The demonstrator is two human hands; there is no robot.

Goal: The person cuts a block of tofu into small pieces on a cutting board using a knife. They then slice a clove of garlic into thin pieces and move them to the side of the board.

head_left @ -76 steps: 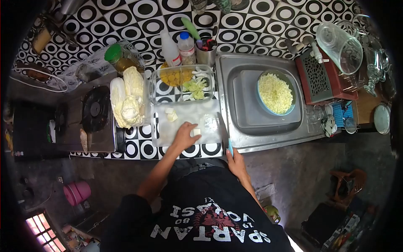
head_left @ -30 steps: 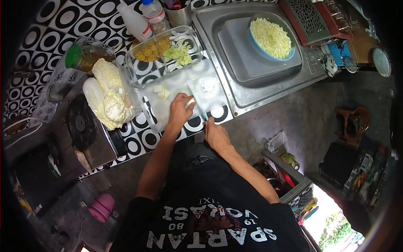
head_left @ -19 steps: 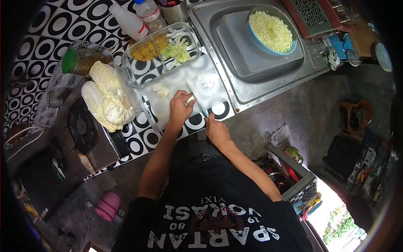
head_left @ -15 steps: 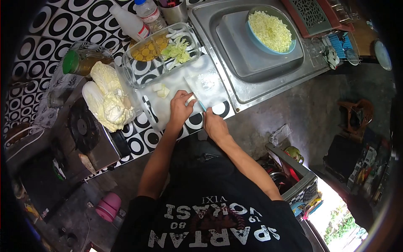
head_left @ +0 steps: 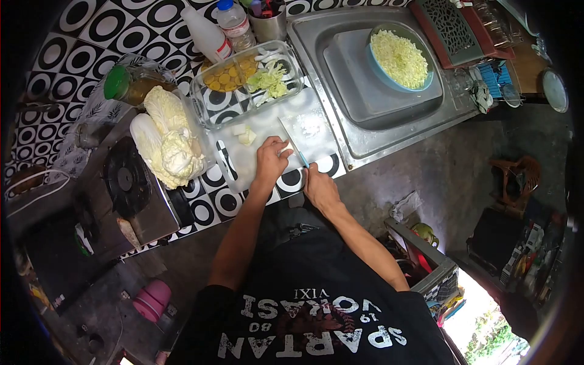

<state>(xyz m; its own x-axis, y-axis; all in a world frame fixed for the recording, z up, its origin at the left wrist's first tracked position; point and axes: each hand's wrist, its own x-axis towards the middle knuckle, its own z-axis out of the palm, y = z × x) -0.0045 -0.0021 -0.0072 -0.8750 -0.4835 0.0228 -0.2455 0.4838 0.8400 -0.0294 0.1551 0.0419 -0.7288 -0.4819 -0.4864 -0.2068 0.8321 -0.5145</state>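
My right hand (head_left: 319,187) is wrapped round the blue handle of a knife (head_left: 293,141), whose blade lies over the translucent cutting board (head_left: 316,112). To the left of the blade, my left hand (head_left: 271,161) holds a small pale vegetable piece (head_left: 286,148) against the board with bent fingers. Some pale chunks (head_left: 245,134) rest on the board above my left hand. Behind them stands a divided glass container (head_left: 248,109) with orange-yellow slices (head_left: 230,76) on one side and shredded green leaves (head_left: 268,81) on the other.
A bowl of chopped pale vegetable (head_left: 398,59) stands in the steel sink (head_left: 359,146). Whole cabbages (head_left: 167,140) lie in a tray at the left, beside the stove (head_left: 128,176). A green-lidded jar (head_left: 125,85), bottles (head_left: 234,27) and a metal cup (head_left: 269,25) stand behind.
The view has shifted, so the counter and its things appear further right. Both hands keep their places at the knife and the piece, with the left fingers slightly more spread.
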